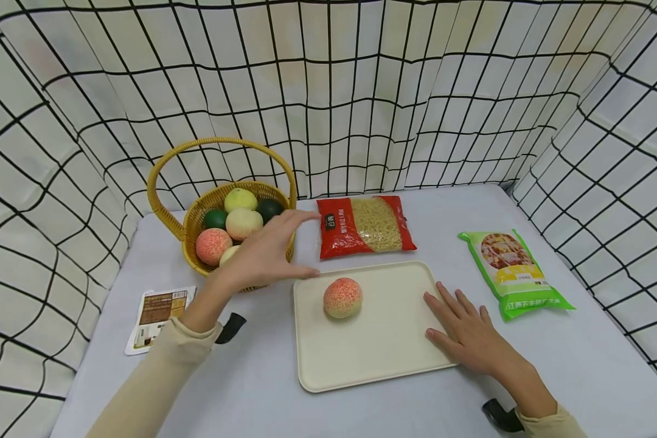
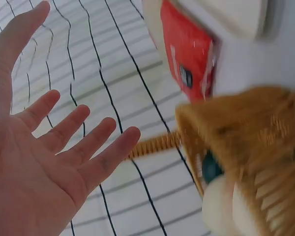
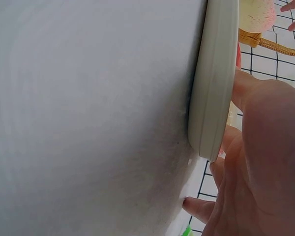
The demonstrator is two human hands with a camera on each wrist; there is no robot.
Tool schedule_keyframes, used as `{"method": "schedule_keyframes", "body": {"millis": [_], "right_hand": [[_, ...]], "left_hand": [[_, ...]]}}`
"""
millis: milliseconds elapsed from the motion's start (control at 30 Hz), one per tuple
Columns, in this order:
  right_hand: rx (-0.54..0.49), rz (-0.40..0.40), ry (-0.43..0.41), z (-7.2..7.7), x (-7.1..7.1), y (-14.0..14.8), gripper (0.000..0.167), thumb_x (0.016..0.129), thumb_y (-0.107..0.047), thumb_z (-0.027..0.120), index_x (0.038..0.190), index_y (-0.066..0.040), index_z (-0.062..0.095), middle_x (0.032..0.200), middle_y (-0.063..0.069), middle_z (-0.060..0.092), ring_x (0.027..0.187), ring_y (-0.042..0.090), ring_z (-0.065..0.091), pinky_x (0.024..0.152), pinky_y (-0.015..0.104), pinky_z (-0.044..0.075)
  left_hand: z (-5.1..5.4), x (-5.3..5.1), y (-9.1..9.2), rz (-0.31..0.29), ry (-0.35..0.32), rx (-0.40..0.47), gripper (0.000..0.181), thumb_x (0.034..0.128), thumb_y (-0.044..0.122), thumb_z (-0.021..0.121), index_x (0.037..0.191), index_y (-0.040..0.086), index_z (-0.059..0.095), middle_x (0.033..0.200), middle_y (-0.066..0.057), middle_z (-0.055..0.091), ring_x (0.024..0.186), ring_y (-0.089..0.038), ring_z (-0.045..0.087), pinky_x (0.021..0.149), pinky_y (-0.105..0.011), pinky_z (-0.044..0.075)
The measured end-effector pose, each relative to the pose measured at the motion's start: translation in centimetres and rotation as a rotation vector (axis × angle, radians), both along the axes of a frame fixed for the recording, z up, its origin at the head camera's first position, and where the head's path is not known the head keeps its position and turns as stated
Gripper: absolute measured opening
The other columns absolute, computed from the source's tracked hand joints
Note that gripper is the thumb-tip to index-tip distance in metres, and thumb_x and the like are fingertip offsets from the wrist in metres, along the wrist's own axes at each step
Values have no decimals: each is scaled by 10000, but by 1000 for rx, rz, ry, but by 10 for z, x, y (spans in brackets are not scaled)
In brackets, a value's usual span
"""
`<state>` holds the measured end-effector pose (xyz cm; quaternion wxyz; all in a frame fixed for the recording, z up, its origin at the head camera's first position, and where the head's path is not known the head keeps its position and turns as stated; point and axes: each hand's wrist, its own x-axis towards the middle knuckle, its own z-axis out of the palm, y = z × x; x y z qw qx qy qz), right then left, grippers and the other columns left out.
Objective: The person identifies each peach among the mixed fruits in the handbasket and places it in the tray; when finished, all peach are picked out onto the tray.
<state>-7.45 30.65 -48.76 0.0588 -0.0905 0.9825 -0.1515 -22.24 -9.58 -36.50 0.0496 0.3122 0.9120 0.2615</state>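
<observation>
A peach [image 1: 342,298] with a pink speckled top lies on the left part of a cream tray [image 1: 383,340]. My left hand [image 1: 265,252] hovers between the wicker basket [image 1: 190,234] and the tray, its fingers spread and nothing in its grasp; the left wrist view shows the bare palm [image 2: 34,172]. In the basket sit several round fruits, among them a pink peach [image 1: 213,246], pale ones [image 1: 244,223] and dark green ones [image 1: 215,219]. My right hand [image 1: 468,334] rests with spread fingers on the tray's right edge [image 3: 214,88].
Behind the tray lies a red bag of pasta [image 1: 367,225]. A green food packet [image 1: 517,274] is at the right, and a flat white-and-brown packet [image 1: 161,316] at the left. Black netting [image 1: 356,100] over white cloth encloses the table's back and sides.
</observation>
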Motion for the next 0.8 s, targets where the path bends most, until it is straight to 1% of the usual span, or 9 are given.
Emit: {"method": "schedule_keyframes", "body": {"millis": [100, 200, 333, 400, 467, 500, 567, 667, 800], "right_hand": [[0, 0, 1, 0, 0, 0, 725, 1056, -594, 533, 1684, -300, 324, 1799, 85, 208, 1614, 523, 220, 1136, 896, 172], [2, -1, 4, 0, 1, 1, 723, 1057, -590, 534, 1684, -299, 325, 1799, 85, 209, 1613, 523, 221, 1131, 899, 175], [0, -2, 6, 0, 1, 1, 723, 1056, -586, 539, 1683, -295, 327, 1798, 88, 209, 1612, 526, 221, 1130, 901, 173], [-1, -2, 6, 0, 1, 1, 722, 1056, -583, 541, 1683, -293, 329, 1797, 92, 212, 1610, 529, 223, 1130, 901, 174], [-2, -1, 6, 0, 1, 1, 722, 1056, -582, 542, 1682, -291, 331, 1796, 96, 215, 1608, 532, 226, 1127, 903, 178], [-1, 0, 6, -1, 1, 1, 721, 1057, -582, 542, 1682, -289, 332, 1795, 98, 217, 1607, 533, 228, 1126, 903, 180], [0, 1, 8, -1, 1, 1, 719, 1058, -578, 541, 1681, -285, 334, 1793, 102, 222, 1605, 534, 232, 1124, 904, 185], [-2, 6, 10, 0, 2, 1, 717, 1061, -572, 541, 1682, -281, 333, 1793, 105, 221, 1604, 536, 234, 1123, 903, 186], [-6, 12, 8, 1, 1, 1, 719, 1063, -574, 537, 1686, -284, 323, 1797, 97, 208, 1607, 535, 228, 1130, 900, 176]], "left_hand": [[11, -15, -15, 44, 8, -10, 982, 831, 473, 894, 1629, 210, 386, 1666, -104, 420, 1526, -340, 417, 1186, -645, 437], [17, -32, -28, 81, -11, -11, 967, 862, 440, 874, 1641, 169, 368, 1686, -133, 398, 1545, -373, 397, 1216, -652, 395], [19, -53, -42, 125, -39, -14, 928, 907, 381, 841, 1648, 121, 347, 1707, -147, 368, 1550, -397, 387, 1243, -642, 355], [18, -63, -46, 152, -45, -40, 900, 926, 355, 821, 1648, 110, 343, 1710, -157, 360, 1565, -409, 361, 1253, -643, 331], [17, -71, -50, 172, -40, -84, 885, 933, 351, 809, 1643, 93, 349, 1707, -184, 362, 1583, -434, 325, 1257, -661, 309], [17, -74, -51, 182, -40, -108, 878, 935, 350, 803, 1642, 90, 351, 1707, -198, 359, 1594, -449, 300, 1259, -672, 297], [16, -79, -53, 199, -45, -158, 879, 936, 356, 798, 1641, 81, 351, 1705, -234, 344, 1583, -488, 292, 1235, -700, 312], [15, -84, -55, 220, -66, -219, 888, 930, 372, 796, 1637, 71, 350, 1704, -275, 311, 1560, -534, 296, 1203, -722, 340], [9, -89, -58, 237, -98, -283, 883, 920, 360, 796, 1626, 57, 360, 1686, -321, 288, 1522, -581, 309, 1157, -741, 376]]}}
